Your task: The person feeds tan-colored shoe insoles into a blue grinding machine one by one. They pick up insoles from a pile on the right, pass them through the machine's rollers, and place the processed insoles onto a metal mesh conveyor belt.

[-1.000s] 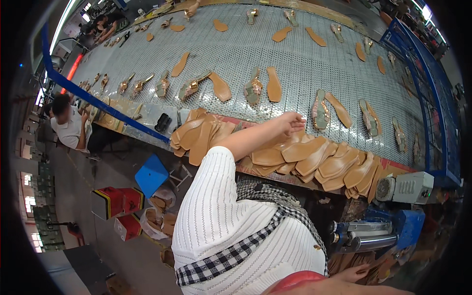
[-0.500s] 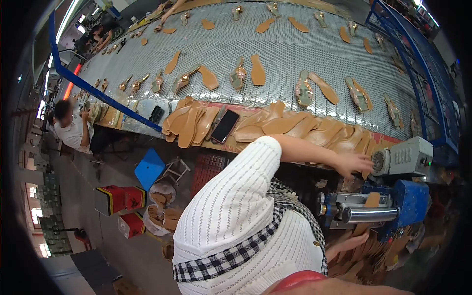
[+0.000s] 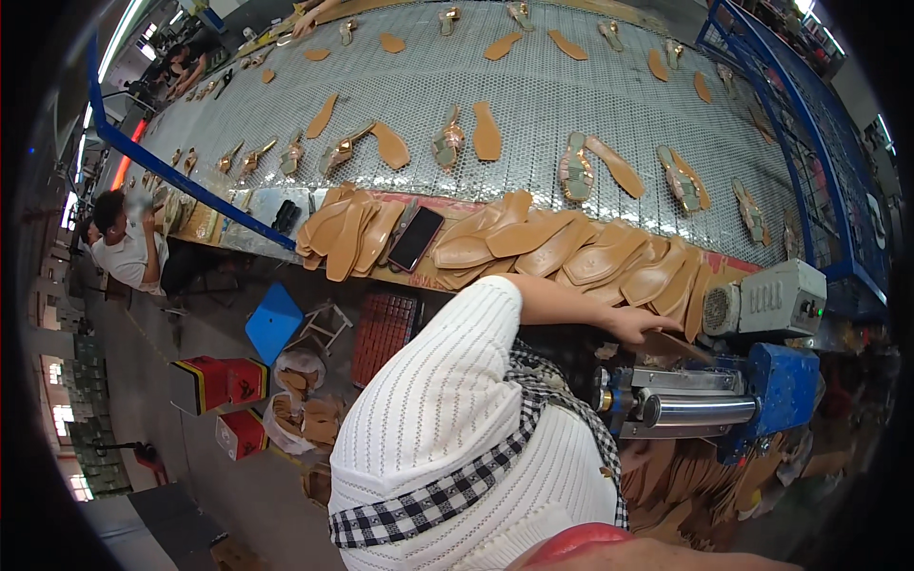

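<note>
One hand (image 3: 640, 326) shows, at the end of a white ribbed sleeve (image 3: 447, 400) that reaches to the right across the picture; whether it is the left or the right I cannot tell. Its fingers are drawn together around the near end of a tan insole (image 3: 678, 344), which juts out from the fingertips toward the right and lies flat over the top of a roller machine (image 3: 700, 404). The steel roller sits just below the hand, with the machine's blue housing beyond the insole's far tip. Just above the hand, a row of tan insoles (image 3: 609, 257) lies overlapped along the edge of the mesh belt (image 3: 533, 86), the nearest ones almost touching the wrist. A grey motor box (image 3: 766, 300) stands up and to the right of the hand, close beside the end of the row. A black phone (image 3: 415, 239) rests among the insoles well to the left of the hand. Farther up, single soles and sandal uppers are spread over the belt. The other hand is out of sight.
</note>
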### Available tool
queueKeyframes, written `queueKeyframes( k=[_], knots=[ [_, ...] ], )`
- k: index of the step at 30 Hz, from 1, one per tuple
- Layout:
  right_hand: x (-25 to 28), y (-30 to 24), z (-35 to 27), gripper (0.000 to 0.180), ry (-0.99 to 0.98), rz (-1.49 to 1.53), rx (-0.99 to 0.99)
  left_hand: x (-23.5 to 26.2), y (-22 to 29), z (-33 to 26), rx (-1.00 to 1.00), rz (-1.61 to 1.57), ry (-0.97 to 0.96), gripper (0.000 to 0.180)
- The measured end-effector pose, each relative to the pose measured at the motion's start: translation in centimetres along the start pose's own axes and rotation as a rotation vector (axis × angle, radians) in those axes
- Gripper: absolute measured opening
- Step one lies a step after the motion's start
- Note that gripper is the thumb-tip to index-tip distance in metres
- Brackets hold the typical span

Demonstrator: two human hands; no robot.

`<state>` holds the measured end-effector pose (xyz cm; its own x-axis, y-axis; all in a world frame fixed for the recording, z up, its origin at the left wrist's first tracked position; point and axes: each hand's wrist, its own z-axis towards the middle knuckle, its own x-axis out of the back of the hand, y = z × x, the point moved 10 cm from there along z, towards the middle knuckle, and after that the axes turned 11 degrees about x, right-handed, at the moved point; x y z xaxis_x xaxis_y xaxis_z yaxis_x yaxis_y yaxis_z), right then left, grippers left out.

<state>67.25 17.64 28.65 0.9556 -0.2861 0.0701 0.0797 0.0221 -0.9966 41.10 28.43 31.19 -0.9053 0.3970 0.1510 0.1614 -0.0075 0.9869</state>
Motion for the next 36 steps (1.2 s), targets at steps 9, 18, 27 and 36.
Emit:
queueKeyframes(
  k=[9, 18, 27, 36],
  knots=[
    [-7.3, 2.5, -1.8, 0.025, -0.142, -0.015, -0.162, 9.5, -10.1, -19.1, 0.666, -0.992, 0.502, 0.077],
    [-16.9, 3.6, -5.2, 0.019, -0.248, -0.046, -0.224, 27.5, -19.7, -47.8, 0.524, -1.763, 0.969, 0.042],
    [-22.0, 3.7, -9.5, 0.016, -0.231, -0.153, -0.262, 62.5, -5.6, -81.6, -0.191, -0.915, 2.346, 0.03],
    [-22.6, 4.4, -11.0, 0.018, -0.331, -0.205, -0.306, 46.4, -24.9, -56.9, 0.506, -1.585, 1.289, 0.017]
  ],
)
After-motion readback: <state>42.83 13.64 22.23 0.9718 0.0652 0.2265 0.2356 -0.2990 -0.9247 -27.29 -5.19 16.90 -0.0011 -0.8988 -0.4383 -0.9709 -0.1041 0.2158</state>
